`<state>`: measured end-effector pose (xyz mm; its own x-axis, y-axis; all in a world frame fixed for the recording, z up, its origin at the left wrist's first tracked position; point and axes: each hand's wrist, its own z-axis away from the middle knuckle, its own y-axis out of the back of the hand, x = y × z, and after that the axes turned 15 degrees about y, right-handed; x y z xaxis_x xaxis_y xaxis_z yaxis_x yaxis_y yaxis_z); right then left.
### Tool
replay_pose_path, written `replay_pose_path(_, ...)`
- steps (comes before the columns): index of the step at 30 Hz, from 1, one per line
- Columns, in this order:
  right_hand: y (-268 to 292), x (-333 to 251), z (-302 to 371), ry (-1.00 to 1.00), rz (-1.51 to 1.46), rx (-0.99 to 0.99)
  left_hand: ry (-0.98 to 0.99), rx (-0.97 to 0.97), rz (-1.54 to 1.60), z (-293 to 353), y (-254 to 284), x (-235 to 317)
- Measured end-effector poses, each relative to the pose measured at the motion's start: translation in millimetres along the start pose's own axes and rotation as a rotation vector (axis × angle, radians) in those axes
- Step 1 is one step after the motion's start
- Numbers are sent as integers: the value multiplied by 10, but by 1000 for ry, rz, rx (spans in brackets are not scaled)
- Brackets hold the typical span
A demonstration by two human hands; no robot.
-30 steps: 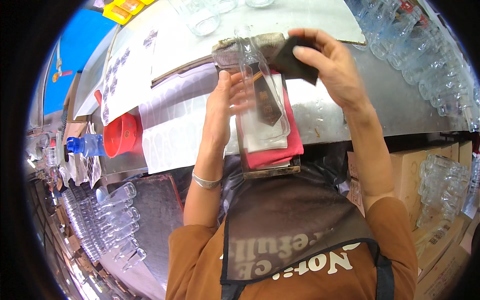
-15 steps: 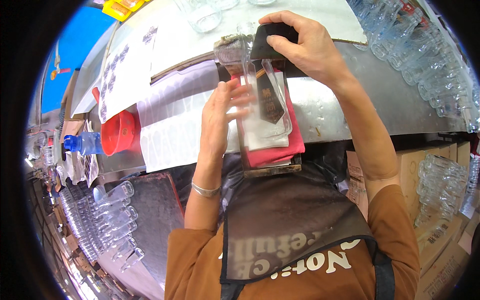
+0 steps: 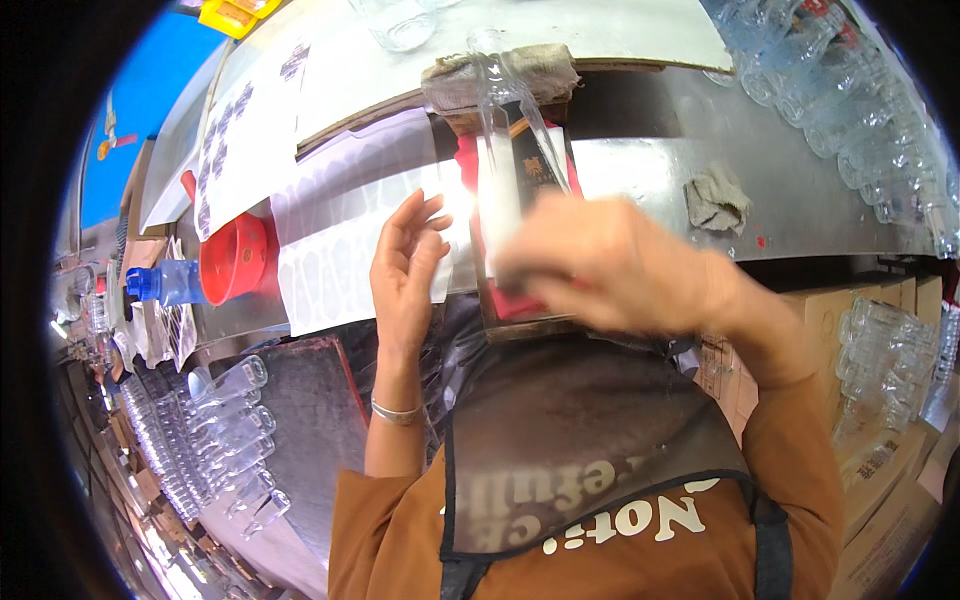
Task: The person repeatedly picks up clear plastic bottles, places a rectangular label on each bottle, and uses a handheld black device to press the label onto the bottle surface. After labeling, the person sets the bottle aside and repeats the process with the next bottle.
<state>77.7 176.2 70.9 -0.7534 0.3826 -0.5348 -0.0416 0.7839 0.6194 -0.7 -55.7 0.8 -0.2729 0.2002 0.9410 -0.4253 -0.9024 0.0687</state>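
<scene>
A clear glass bottle (image 3: 497, 105) lies in a narrow wooden rest (image 3: 545, 328), its neck on a rolled grey cloth (image 3: 545, 75) at the far end. A black label (image 3: 537, 165) with gold marks shows on or through the glass. White and red cloths lie beneath. My right hand (image 3: 625, 265), smeared by motion, is over the near end of the bottle. It grips a flat black scraper (image 3: 515, 277), blurred and partly hidden. My left hand (image 3: 405, 265) hovers left of the rest, fingers loosely bent and apart, holding nothing.
White sheets (image 3: 350, 210) with label shapes, a red bowl (image 3: 235, 258) and a blue-capped bottle (image 3: 165, 282) are at left. A crumpled rag (image 3: 718, 198) lies on the metal table at right. Rows of glass bottles (image 3: 840, 130) stand far right; others (image 3: 235, 430) lie lower left.
My right hand has swept from the bottle's neck end toward me with the black scraper. My left hand has drawn away from the bottle, slightly down and left. The rag at right is uncovered.
</scene>
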Motion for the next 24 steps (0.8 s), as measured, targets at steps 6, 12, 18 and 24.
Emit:
replay_pose_path(6, 344, 736, -240, -114, 371, 309, -393, 6, -575, 131, -373, 102)
replay_pose_path(12, 49, 133, 106, -11, -4, 105, -483, 25, -562, 49, -459, -67)
replay_pose_path(18, 302, 734, 25, -95, 204, 376, -376, -9, -478, 75, -513, -14)
replay_pose_path(24, 9, 90, 509, -39, -53, 277, -393, -24, -462, 11, -412, -176)
